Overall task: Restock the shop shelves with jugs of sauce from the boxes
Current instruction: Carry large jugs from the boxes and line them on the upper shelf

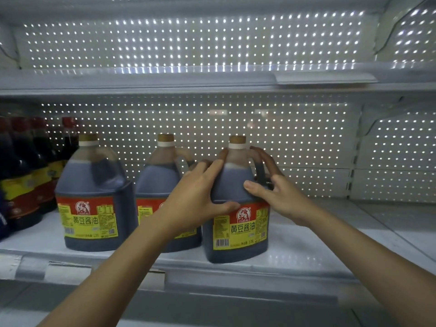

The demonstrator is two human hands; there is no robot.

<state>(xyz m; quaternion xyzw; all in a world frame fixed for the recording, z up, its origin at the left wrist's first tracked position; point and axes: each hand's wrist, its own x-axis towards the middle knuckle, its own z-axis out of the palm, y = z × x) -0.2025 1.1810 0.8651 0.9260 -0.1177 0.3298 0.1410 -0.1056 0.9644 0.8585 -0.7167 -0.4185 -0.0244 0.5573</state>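
Both hands clasp the rightmost jug on the shelf. The left hand wraps its shoulder; the right hand curls round the handle side.

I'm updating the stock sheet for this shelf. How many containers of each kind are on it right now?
Large handled jugs with tan caps: 3 (left, middle, right, the last held by the left hand and right hand).
Slim red-capped bottles at far left: at least 4 visible.
Total: at least 7.
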